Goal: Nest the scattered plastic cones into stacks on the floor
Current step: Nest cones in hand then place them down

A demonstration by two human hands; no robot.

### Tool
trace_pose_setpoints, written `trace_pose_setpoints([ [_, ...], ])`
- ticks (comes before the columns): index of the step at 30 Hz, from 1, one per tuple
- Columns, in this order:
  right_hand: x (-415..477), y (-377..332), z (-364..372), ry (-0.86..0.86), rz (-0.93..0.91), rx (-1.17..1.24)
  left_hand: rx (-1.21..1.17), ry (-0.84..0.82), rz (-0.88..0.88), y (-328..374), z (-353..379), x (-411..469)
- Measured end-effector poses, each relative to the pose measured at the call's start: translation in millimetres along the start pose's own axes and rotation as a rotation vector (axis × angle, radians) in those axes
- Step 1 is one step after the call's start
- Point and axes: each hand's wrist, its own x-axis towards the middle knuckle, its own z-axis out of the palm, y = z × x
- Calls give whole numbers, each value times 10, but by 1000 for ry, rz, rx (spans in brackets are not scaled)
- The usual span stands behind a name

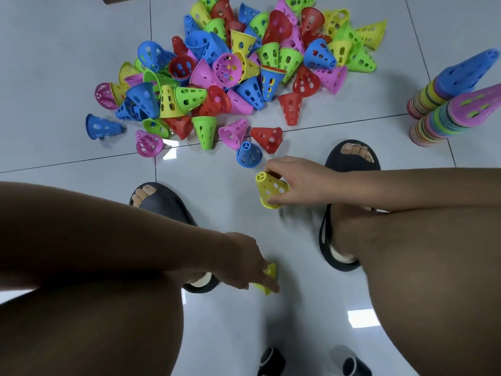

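Observation:
A heap of scattered plastic cones [230, 69] in blue, red, yellow, green and pink lies on the tiled floor ahead of me. My right hand [301, 180] grips a yellow cone [269, 189] just above the floor, thumb at its wide rim and fingers near its narrow top. Lower down, my left hand [248, 263] reaches toward the floor and holds a second yellow cone [268, 278], mostly hidden under the fingers. A blue cone [249, 156] stands upright just beyond my right hand.
Two tall nested stacks stand at the right edge, one topped blue [444, 85], one topped pink [455, 115]. My feet in dark slippers [352, 156] [165, 199] flank the bare floor between my knees. Two dark objects [271, 362] lie at the bottom.

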Motion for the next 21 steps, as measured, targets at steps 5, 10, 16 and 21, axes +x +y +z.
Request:
trace_pose_setpoints([
  [5,19,7,1,-12,5,19,-20,-86,-140,-198,115,-1],
  [10,-14,43,-24,38,16,31,-499,249,-344,-420,293,-140],
  [16,-77,96,-46,123,47,63,-818,722,-732,-760,385,-397],
  [21,-21,90,-65,152,63,104,-1219,847,-978,-889,498,-511],
])
